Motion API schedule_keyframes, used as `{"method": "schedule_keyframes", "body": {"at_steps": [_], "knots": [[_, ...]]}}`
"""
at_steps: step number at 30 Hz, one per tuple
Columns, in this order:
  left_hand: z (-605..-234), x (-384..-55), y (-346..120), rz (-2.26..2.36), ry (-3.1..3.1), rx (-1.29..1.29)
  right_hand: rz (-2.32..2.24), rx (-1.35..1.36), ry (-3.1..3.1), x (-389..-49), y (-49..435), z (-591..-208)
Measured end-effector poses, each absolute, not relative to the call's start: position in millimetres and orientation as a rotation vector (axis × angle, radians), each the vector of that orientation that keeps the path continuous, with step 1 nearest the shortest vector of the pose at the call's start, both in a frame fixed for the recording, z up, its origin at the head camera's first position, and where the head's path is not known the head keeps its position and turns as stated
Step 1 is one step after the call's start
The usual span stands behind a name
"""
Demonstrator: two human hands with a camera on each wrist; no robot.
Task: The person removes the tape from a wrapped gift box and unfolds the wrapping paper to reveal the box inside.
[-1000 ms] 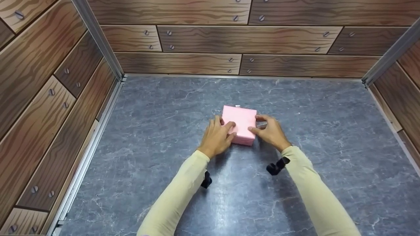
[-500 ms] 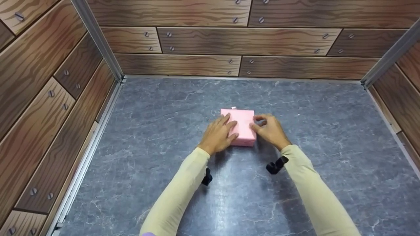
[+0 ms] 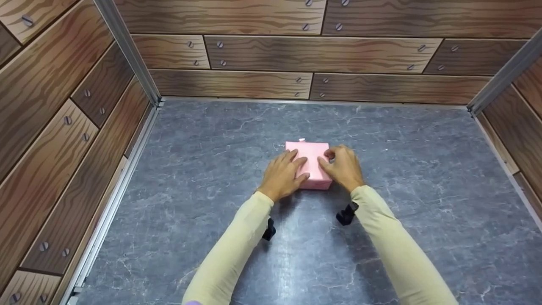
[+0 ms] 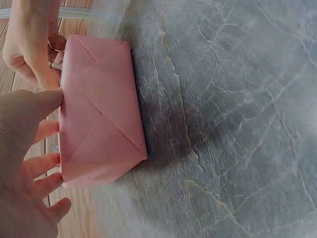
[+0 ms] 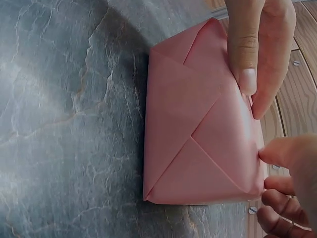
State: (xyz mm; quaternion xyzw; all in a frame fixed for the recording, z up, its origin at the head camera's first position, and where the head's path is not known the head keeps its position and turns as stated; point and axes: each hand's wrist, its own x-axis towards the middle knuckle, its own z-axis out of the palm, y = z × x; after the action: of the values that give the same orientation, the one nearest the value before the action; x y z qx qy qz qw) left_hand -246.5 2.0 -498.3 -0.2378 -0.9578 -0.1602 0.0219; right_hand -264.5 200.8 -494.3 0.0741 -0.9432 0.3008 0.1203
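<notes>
A box wrapped in pink paper (image 3: 311,169) lies on the grey marbled surface. Diagonal folds cross its near end, plain in both wrist views. My left hand (image 3: 281,173) rests on the top at the left, fingers spread and fairly straight; in the left wrist view the thumb (image 4: 47,101) lies at the upper edge. At the right edge my right hand (image 3: 343,167) grips the box, thumb on the top paper and index finger bent close by. In the right wrist view that thumb (image 5: 247,74) presses near the edge. The undersides of the right fingers are partly hidden.
A small pale tab (image 3: 301,140) sticks out at the box's far edge. Wood-patterned panels (image 3: 254,53) wall the back and both sides, joined by metal corner posts (image 3: 127,46). A black wrist camera (image 3: 346,215) hangs beneath the right sleeve.
The box has turned slightly and shifted a little toward me. My left fingers have moved from its left side onto the top. My right hand has slid inward, its thumb further over the top.
</notes>
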Motion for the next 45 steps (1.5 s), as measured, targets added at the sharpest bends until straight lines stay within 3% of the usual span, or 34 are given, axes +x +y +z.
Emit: {"method": "schedule_keyframes", "body": {"at_steps": [19,45], "knots": [[-496,-247,3,-0.462,-3.003,-0.716,0.999,0.07,-2.758,-267,196,-495],[-496,-246,3,-0.475,-2.981,-0.721,0.884,0.62,-2.78,-271,217,-503]]}}
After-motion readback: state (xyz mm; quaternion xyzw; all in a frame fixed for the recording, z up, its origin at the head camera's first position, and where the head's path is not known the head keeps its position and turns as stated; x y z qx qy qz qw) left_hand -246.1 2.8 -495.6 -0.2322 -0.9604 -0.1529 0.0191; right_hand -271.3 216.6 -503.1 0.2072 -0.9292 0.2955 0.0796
